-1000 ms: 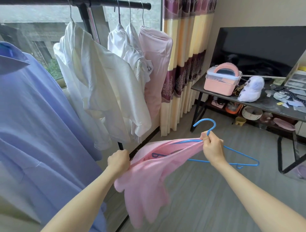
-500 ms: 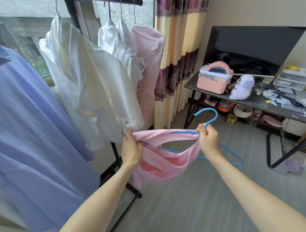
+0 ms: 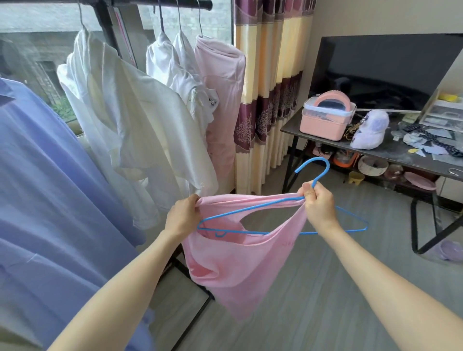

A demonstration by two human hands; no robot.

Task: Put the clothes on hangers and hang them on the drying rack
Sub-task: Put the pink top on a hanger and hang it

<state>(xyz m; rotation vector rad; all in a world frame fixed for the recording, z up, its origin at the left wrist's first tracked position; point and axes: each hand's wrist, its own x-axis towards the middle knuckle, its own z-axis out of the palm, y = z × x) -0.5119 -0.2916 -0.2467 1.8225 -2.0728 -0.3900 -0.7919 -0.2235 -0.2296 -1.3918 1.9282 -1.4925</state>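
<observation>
From the head view, my left hand (image 3: 184, 215) pinches the pink garment (image 3: 240, 263) at its opening while my right hand (image 3: 317, 203) clamps the blue hanger (image 3: 250, 209) neck with cloth, below the drying rack (image 3: 150, 3). The fabric looks light, limp and stretchy, so I'd judge holding the edge best.

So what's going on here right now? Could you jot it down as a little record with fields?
activity: fitting a pink garment onto a blue hanger
left hand: grips the garment's edge
right hand: holds the hanger's neck and the fabric together
hanger state: left end inside the garment, right end sticking out
drying rack: white shirts, a pink top and a blue shirt already hung
</observation>
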